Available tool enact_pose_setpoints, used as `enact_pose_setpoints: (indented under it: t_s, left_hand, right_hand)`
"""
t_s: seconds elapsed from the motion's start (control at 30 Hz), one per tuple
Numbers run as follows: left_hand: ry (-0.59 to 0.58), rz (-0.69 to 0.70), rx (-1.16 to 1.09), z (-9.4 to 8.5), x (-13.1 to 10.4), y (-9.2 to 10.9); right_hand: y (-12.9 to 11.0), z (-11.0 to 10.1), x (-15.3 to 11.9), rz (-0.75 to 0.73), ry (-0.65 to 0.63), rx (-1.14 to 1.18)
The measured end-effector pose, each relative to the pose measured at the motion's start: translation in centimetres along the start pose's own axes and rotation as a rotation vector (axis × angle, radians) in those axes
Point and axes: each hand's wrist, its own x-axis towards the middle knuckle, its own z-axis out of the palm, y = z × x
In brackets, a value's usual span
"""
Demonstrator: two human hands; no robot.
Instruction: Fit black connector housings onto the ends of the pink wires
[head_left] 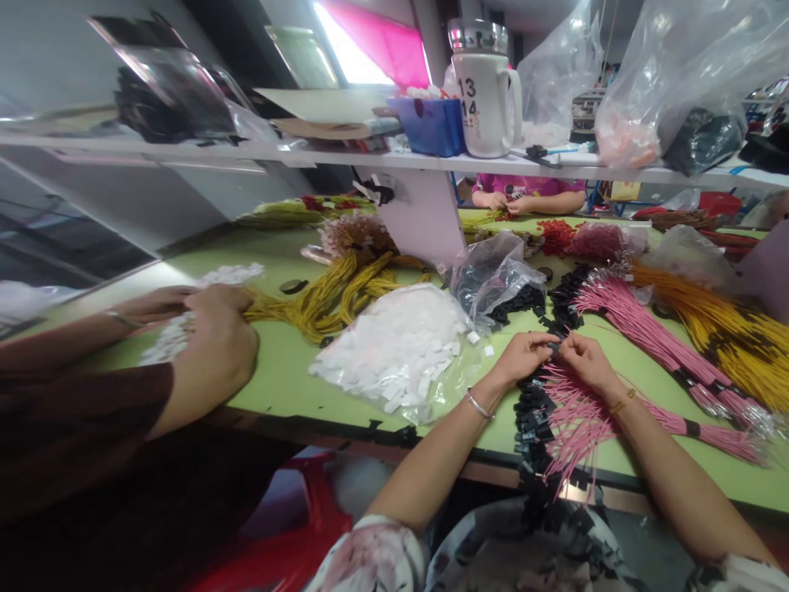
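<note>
Pinches a small black plastic connector (553,349) between the fingertips of the left hand (523,355) and the right hand (581,358), just above loose, thin pink wires (578,423) on the pale green counter (283,382). Appears to be at the step of fitting a wire to the connector, though too small to confirm. Seems to call next for steadying the connector and seating the wire fully, before releasing onto the similar black plastic connectors (533,415) massed beside the wires.
</note>
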Motion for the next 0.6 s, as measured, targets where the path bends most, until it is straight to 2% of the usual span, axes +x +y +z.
enact_pose_setpoints:
  t_s: [0.2, 0.4, 0.5, 0.6]
  left_hand:
    - [0.08, -0.005, -0.049, -0.1, -0.1, -0.9]
    - [0.064, -0.002, 0.01, 0.2, -0.6, -1.1]
    - [0.109, 0.019, 0.012, 0.1, -0.8, -0.7]
    - [0.257, 0.07, 0.024, -0.7, -1.2, -0.2]
  right_hand:
    - [-0.3, -0.7, -0.1, -0.067, -0.112, -0.193]
    - [-0.2, -0.3, -0.2, -0.076, -0.129, -0.251]
    - [-1.1, -2.3, 0.1, -0.095, -0.118, -0.261]
    - [-2.1, -6.4, -0.2, -0.057, -0.125, -0.376]
